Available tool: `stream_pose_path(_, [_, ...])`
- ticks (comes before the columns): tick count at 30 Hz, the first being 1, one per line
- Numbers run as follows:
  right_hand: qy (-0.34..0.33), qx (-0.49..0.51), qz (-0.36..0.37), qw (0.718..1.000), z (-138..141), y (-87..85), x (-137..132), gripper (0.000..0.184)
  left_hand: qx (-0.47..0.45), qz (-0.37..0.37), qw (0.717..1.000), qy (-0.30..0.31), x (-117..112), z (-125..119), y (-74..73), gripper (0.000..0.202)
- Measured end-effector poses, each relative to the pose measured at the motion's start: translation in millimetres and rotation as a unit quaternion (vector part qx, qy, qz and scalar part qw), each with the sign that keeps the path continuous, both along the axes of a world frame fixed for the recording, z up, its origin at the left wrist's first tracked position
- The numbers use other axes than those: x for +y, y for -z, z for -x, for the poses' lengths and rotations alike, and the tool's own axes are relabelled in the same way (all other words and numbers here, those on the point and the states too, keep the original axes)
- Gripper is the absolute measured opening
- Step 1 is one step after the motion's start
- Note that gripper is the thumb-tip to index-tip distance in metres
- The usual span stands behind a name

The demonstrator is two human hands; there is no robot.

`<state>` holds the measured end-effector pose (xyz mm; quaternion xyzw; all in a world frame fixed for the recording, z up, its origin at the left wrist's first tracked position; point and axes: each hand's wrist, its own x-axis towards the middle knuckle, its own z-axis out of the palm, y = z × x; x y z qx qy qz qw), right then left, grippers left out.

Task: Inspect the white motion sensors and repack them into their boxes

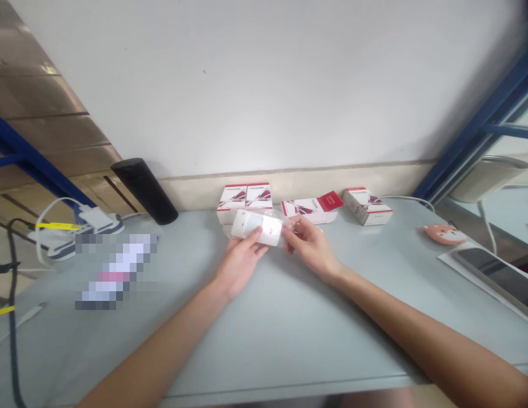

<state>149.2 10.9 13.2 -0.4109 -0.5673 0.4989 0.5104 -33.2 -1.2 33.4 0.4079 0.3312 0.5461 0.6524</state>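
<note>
A flat white plastic device point(270, 230) with rounded ends and a greyish oval panel is held above the desk, tilted slightly down to the right. My left hand point(238, 265) grips it from below, thumb across its front. Clear thin plastic wrap point(281, 241) shows around the device's right end, where my right hand point(313, 247) pinches it between thumb and fingers. Just behind, an opened red-and-white carton point(308, 210) lies with its red flap out to the right. Two closed cartons point(245, 198) stand side by side behind the device, partly covered by it.
Another carton point(368, 206) sits farther right by the wall. At left are a black cylinder point(145, 191), a power strip point(62, 248) with cables and a blurred-out phone-like object point(117, 272). An orange animal-shaped item point(444, 234) and a dark phone point(495, 275) lie at right.
</note>
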Motion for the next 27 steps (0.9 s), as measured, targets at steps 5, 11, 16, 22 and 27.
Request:
stream_pose_path(5, [-0.001,0.136,0.076,0.988,-15,-20.9,3,0.035,0.017,-0.048,0.998,0.034,1,8,-4.4,0.091])
stream_pose_path(11, [-0.104,0.169,0.169,0.965,-39,-37.1,7,0.029,0.237,-0.197,0.949,-0.07,4,18,4.1,0.088])
stream_pose_path(16, [-0.112,0.077,0.121,0.983,-45,-35.8,7,0.036,0.435,-0.379,0.807,-0.128,8,25,9.5,0.026])
stream_pose_path(22, [-0.114,0.094,0.125,0.981,-44,-33.9,8,0.04,0.525,-0.362,0.77,-0.017,5,26,14.6,0.069])
stream_pose_path(27, [-0.149,0.098,0.131,0.975,-46,-33.2,9,0.039,0.504,-0.345,0.792,0.014,3,25,22.3,0.066])
